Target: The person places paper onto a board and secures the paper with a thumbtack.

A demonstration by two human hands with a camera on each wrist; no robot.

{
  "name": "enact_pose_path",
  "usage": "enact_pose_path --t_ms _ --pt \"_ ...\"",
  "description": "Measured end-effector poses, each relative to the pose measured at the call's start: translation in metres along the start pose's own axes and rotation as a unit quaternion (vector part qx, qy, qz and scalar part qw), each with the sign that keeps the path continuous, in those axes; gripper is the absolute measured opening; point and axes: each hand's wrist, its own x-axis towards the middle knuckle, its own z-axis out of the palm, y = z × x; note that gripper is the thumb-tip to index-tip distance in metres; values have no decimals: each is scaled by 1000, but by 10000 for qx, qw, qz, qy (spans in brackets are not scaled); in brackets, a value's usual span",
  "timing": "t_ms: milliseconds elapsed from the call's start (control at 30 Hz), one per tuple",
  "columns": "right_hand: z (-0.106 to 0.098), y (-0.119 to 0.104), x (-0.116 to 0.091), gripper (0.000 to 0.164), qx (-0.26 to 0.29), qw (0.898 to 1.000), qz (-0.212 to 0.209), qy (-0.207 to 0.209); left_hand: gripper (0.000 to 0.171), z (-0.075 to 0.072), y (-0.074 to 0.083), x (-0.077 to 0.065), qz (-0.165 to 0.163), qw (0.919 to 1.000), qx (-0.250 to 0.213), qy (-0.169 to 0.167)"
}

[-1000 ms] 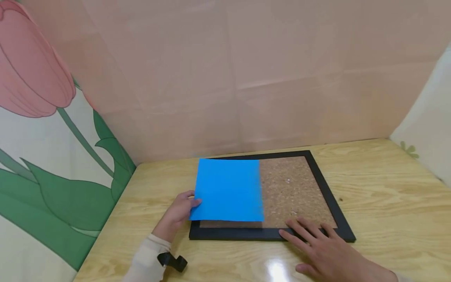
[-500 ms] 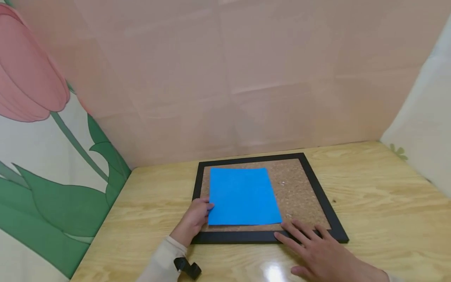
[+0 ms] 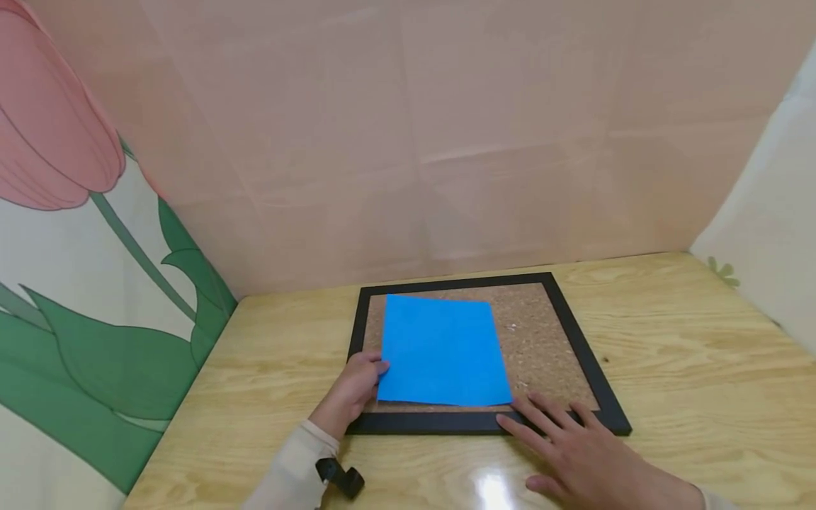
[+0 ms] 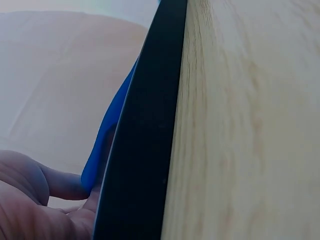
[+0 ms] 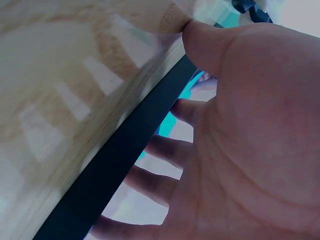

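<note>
A square sheet of blue paper lies over the left and middle of a cork board with a black frame. My left hand pinches the paper's left edge between thumb and fingers; in the left wrist view the thumb meets the blue edge just past the frame. My right hand is spread at the board's front right, fingertips over the front of the frame. One of its fingertips is right at the paper's near right corner. From the right wrist view, its straight fingers reach across the frame's edge.
The board lies on a light wood table. Small shiny bits sit on the cork right of the paper. Behind rises a pinkish cloth backdrop, with a tulip-print cloth at left. A black strap device is on the left sleeve.
My left hand has carried the blue paper rightward and lower over the cork, uncovering the frame's left side. The right hand has stayed at the board's front right.
</note>
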Motion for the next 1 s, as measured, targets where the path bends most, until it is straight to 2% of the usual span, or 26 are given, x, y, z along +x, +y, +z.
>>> enact_pose_path --t_ms 233,367,600,833,1000 --pt "-5 -1 1 68 387 9973 288 -550 44 2 2 0 -31 10000 67 65" --pt "-5 -1 0 67 388 9977 275 -481 46 2 2 1 -152 9998 -23 121" --pt "-6 -3 2 70 628 9939 454 -780 46 2 0 1 -201 9997 3 170" --pt "-8 -3 2 76 424 9976 391 -392 46 2 3 1 -275 9994 43 204" --pt "-5 -4 -1 77 -44 9999 144 62 45 2 3 1 -303 9993 48 212"
